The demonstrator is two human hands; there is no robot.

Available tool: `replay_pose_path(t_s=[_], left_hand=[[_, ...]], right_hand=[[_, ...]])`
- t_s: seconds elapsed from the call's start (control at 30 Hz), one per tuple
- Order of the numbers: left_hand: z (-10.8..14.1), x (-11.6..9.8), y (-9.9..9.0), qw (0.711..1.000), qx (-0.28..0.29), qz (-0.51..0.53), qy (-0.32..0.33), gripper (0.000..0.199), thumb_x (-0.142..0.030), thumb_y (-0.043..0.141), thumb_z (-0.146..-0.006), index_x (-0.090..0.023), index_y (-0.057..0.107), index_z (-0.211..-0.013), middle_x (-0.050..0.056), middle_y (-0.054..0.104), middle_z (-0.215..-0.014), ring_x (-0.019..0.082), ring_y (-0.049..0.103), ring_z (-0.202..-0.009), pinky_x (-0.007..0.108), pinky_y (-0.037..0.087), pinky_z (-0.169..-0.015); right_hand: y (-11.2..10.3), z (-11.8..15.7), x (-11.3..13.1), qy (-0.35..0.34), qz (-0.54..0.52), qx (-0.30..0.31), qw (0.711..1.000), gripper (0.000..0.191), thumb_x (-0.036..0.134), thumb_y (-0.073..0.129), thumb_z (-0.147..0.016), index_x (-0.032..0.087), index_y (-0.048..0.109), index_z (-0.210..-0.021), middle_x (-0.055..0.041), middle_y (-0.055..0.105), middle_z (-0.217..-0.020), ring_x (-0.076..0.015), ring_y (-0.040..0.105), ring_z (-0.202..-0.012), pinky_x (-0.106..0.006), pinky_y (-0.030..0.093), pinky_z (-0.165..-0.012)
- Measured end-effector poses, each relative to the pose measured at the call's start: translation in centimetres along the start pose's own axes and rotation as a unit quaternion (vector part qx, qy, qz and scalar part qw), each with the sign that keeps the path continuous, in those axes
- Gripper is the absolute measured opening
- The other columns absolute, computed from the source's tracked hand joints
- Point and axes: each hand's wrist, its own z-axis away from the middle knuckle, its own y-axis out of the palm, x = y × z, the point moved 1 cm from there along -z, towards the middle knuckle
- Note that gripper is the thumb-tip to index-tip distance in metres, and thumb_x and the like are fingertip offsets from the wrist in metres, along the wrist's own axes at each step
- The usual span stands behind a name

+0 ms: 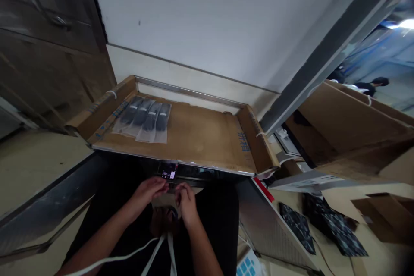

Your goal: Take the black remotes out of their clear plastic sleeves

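My left hand (pixel 151 189) is over my lap, just below the front edge of the cardboard-lined bench. Its fingers are pressed together and closed. Beside it, my right hand (pixel 186 202) has its fingers curled in a pinch, with a small gap between the two hands. Anything in either grip is too small or dark to make out. Nearest the left fingertips is a lit phone screen (pixel 168 170) under the bench edge. Between my knees lies a dark brown object (pixel 164 219), and white cords (pixel 158 254) run from it toward me.
On the cardboard-lined bench (pixel 200 133), several dark items in clear bags (pixel 147 116) lie at the left. Cardboard side walls (pixel 255 138) rise at both ends. At right are a big carton (pixel 349 129), dark patterned packages (pixel 296 226) on the floor, and a person (pixel 371 86) farther off.
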Motion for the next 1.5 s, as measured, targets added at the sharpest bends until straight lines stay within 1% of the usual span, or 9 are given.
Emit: replay_pose_path(t_s=[0.23, 0.4, 0.57, 0.73, 1.0, 1.17, 1.27, 1.37, 1.5], left_hand=[[5.5, -12.1, 0.2, 0.962, 0.012, -0.129, 0.242, 0.025, -0.044, 0.071, -0.084, -0.02, 0.073, -0.092, 0.008, 0.075, -0.108, 0.028, 0.064, -0.117, 0.041, 0.045, -0.107], [-0.8, -20.4, 1.7, 0.853, -0.078, -0.296, 0.424, 0.028, -0.045, 0.061, -0.087, -0.02, 0.071, -0.097, 0.008, 0.074, -0.108, 0.026, 0.066, -0.108, 0.04, 0.048, -0.101], [-9.4, -20.8, 4.0, 0.695, -0.177, -0.575, 0.393, 0.036, -0.035, 0.055, -0.088, -0.011, 0.066, -0.112, 0.019, 0.065, -0.121, 0.031, 0.057, -0.12, 0.045, 0.041, -0.106], [-11.1, -17.5, 5.9, 0.587, -0.241, -0.679, 0.368, 0.046, -0.036, 0.052, -0.092, -0.011, 0.059, -0.129, 0.024, 0.053, -0.141, 0.039, 0.047, -0.131, 0.059, 0.021, -0.115], [-10.5, -16.8, 7.9, 0.637, -0.032, -0.656, 0.403, 0.049, -0.021, 0.052, -0.086, -0.017, 0.057, -0.135, 0.014, 0.062, -0.134, 0.029, 0.055, -0.123, 0.042, 0.039, -0.108], [-11.3, -18.2, 10.0, 0.683, -0.042, -0.68, 0.265, 0.072, -0.035, 0.07, -0.07, -0.007, 0.054, -0.134, 0.024, 0.066, -0.122, 0.035, 0.064, -0.11, 0.037, 0.048, -0.085], [-11.9, -18.9, 10.3, 0.702, -0.006, -0.684, 0.2, 0.051, -0.041, 0.072, -0.065, -0.009, 0.069, -0.105, 0.02, 0.072, -0.101, 0.032, 0.069, -0.089, 0.032, 0.046, -0.066], [-12.2, -18.9, 9.5, 0.759, 0.048, -0.609, 0.224, 0.03, -0.039, 0.069, -0.068, -0.015, 0.07, -0.086, 0.009, 0.073, -0.083, 0.024, 0.067, -0.075, 0.028, 0.042, -0.059], [-11.5, -17.9, 8.3, 0.84, 0.132, -0.465, 0.247, 0.036, -0.045, 0.073, -0.071, -0.015, 0.068, -0.092, 0.005, 0.073, -0.082, 0.02, 0.067, -0.075, 0.026, 0.045, -0.063]], right_hand=[[-1.6, 2.4, 11.4, -0.142, -0.127, 0.052, 0.98, 0.026, 0.044, 0.051, -0.092, 0.023, 0.048, -0.078, 0.0065, 0.042, -0.056, -0.01, 0.034, -0.046, -0.023, 0.027, -0.046], [-3.1, -5.9, 19.7, -0.261, -0.084, -0.038, 0.961, 0.02, 0.04, 0.049, -0.09, 0.024, 0.045, -0.078, 0.008, 0.039, -0.058, -0.0102, 0.031, -0.045, -0.022, 0.026, -0.045], [-3.8, -14.8, 20.2, -0.298, 0.103, -0.181, 0.932, 0.022, 0.035, 0.043, -0.088, 0.024, 0.039, -0.069, 0.0056, 0.039, -0.06, -0.0131, 0.037, -0.057, -0.025, 0.031, -0.054], [-4.9, -17.5, 17.4, -0.31, 0.146, -0.204, 0.917, 0.022, 0.033, 0.039, -0.087, 0.024, 0.042, -0.067, 0.0037, 0.042, -0.062, -0.0153, 0.042, -0.064, -0.026, 0.035, -0.062], [-4.9, -17.9, 17.1, -0.306, 0.183, -0.216, 0.909, 0.02, 0.031, 0.041, -0.081, 0.021, 0.056, -0.072, 0.0, 0.056, -0.069, -0.0177, 0.051, -0.071, -0.028, 0.038, -0.071], [-4.9, -17.6, 17.4, -0.29, 0.194, -0.241, 0.905, 0.022, 0.034, 0.042, -0.08, 0.02, 0.059, -0.075, -0.0024, 0.063, -0.075, -0.0195, 0.055, -0.078, -0.029, 0.04, -0.075], [-4.8, -17.4, 17.5, -0.276, 0.196, -0.244, 0.909, 0.027, 0.039, 0.044, -0.084, 0.019, 0.062, -0.076, -0.0026, 0.064, -0.075, -0.0193, 0.055, -0.077, -0.029, 0.04, -0.075], [-4.6, -17.4, 17.6, -0.269, 0.182, -0.233, 0.916, 0.036, 0.047, 0.045, -0.088, 0.019, 0.063, -0.075, -0.0019, 0.063, -0.071, -0.0185, 0.053, -0.073, -0.029, 0.039, -0.072], [-4.7, -17.3, 17.6, -0.251, 0.119, -0.156, 0.948, 0.044, 0.058, 0.05, -0.088, 0.019, 0.062, -0.07, 0.0031, 0.05, -0.056, -0.0155, 0.046, -0.059, -0.027, 0.036, -0.059]])
